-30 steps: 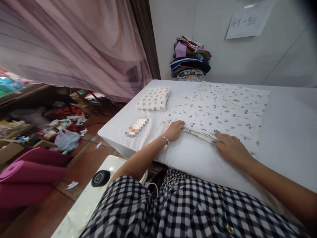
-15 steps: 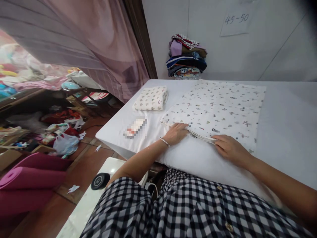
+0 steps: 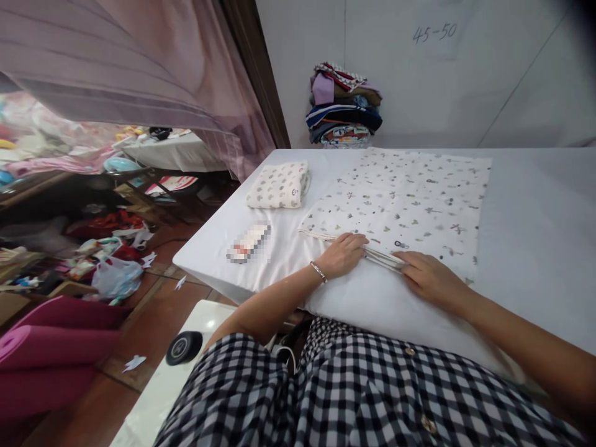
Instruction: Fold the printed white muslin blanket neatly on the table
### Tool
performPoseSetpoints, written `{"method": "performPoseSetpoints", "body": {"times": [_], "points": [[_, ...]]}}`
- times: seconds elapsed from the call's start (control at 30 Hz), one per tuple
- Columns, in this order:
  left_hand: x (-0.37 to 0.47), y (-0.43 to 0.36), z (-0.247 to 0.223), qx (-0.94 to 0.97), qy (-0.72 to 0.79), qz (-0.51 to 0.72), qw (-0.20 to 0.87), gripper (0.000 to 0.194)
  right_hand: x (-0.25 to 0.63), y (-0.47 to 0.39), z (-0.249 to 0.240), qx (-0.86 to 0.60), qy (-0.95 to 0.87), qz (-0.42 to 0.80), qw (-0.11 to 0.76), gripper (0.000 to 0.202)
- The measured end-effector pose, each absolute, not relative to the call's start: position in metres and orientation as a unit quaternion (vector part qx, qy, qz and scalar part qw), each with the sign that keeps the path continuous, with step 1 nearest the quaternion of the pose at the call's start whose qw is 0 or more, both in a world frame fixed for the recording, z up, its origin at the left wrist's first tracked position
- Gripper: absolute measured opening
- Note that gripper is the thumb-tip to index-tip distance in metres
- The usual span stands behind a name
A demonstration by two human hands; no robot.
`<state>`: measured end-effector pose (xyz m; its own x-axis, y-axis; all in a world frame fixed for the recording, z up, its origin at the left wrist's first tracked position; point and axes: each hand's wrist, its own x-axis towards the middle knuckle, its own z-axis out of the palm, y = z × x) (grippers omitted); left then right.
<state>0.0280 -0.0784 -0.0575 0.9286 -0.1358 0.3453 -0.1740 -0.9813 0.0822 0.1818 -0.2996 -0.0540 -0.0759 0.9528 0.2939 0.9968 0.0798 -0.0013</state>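
Left hand [image 3: 343, 253] and right hand [image 3: 431, 278] grasp patterned cloth [image 3: 410, 202] by its near edge; folded bundle [image 3: 278, 185] (also printed) left of it, clothes pile [image 3: 343, 108] beyond.

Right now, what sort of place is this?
Likely a cluttered home room or small workshop, can't tell which: a printed cloth on a white-covered table, a stack of folded clothes behind.

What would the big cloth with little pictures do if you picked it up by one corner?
The cloth would probably flop, because it lies flat and looks thin. Its layers might slide apart, since several loose edges show between the left hand and right hand.
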Motion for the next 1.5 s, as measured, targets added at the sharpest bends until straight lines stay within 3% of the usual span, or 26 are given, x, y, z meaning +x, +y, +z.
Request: {"method": "performPoseSetpoints", "body": {"times": [0.37, 0.6, 0.77, 1.0, 1.3, 1.5], "points": [[0.021, -0.077, -0.056, 0.981, -0.095, 0.165, 0.020, 0.022, 0.174, -0.306, -0.060, -0.671, -0.724, -0.139, 0.081, 0.026], [0.022, -0.075, -0.056, 0.982, -0.087, 0.162, 0.050, 0.018, 0.167, -0.301, -0.061, -0.691, -0.702, -0.131, 0.111, 0.024], [0.025, -0.077, -0.054, 0.980, -0.056, 0.176, 0.080, 0.015, 0.157, -0.284, -0.058, -0.717, -0.674, -0.127, 0.126, 0.044], [0.027, -0.077, -0.054, 0.972, -0.011, 0.185, 0.145, 0.007, 0.159, -0.276, -0.060, -0.740, -0.645, -0.160, 0.100, 0.038], [0.023, -0.076, -0.057, 0.982, -0.086, 0.162, 0.033, 0.018, 0.167, -0.282, -0.063, -0.709, -0.682, -0.138, 0.111, 0.031], [0.023, -0.080, -0.055, 0.972, -0.099, 0.214, -0.002, 0.026, 0.161, -0.277, -0.057, -0.708, -0.680, -0.170, 0.085, 0.031]]}}
